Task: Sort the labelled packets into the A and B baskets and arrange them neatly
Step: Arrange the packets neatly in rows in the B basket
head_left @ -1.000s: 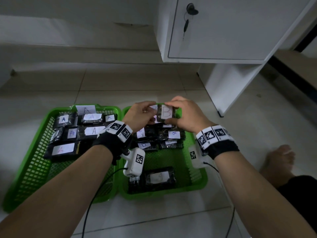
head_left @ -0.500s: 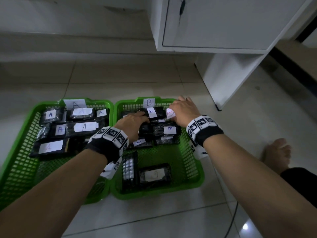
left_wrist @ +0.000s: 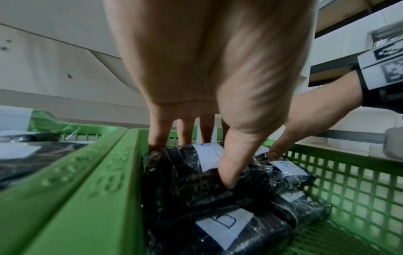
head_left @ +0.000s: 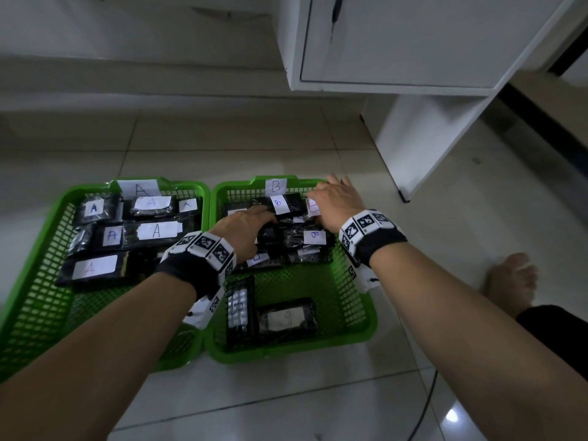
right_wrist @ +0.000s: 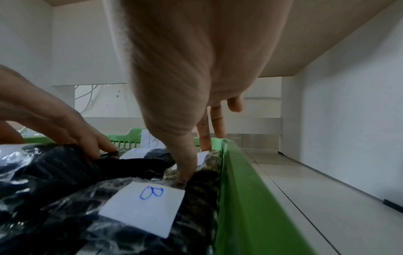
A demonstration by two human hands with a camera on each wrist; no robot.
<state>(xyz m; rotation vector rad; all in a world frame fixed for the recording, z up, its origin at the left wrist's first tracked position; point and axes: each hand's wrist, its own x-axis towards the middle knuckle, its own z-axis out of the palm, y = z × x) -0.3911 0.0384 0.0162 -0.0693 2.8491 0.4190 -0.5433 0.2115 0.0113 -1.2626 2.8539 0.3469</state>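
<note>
Two green baskets stand side by side on the floor. Basket A (head_left: 79,190) on the left holds several black packets with A labels. Basket B (head_left: 366,326) on the right holds B packets. Both hands are at basket B's far end. My left hand (head_left: 254,218) rests with straight fingers on the black packets, its thumb (left_wrist: 229,172) pressing into one beside a blue-B packet (head_left: 280,203). My right hand (head_left: 331,195) presses a red-lettered packet (head_left: 313,206) into the far right corner, thumb (right_wrist: 185,163) down, fingers straight along the rim (right_wrist: 235,189). Another B packet (right_wrist: 141,207) lies just nearer.
Two more packets (head_left: 286,319) (head_left: 238,310) lie at basket B's near end. Paper tags A (head_left: 139,187) and B (head_left: 276,185) hang on the far rims. A white cabinet (head_left: 413,43) overhangs at the back right. A bare foot (head_left: 512,281) and a cable (head_left: 423,409) are to the right.
One second ago both hands held a B packet up over basket B. It now lies at the far right corner, and both hands have dropped onto the packets.
</note>
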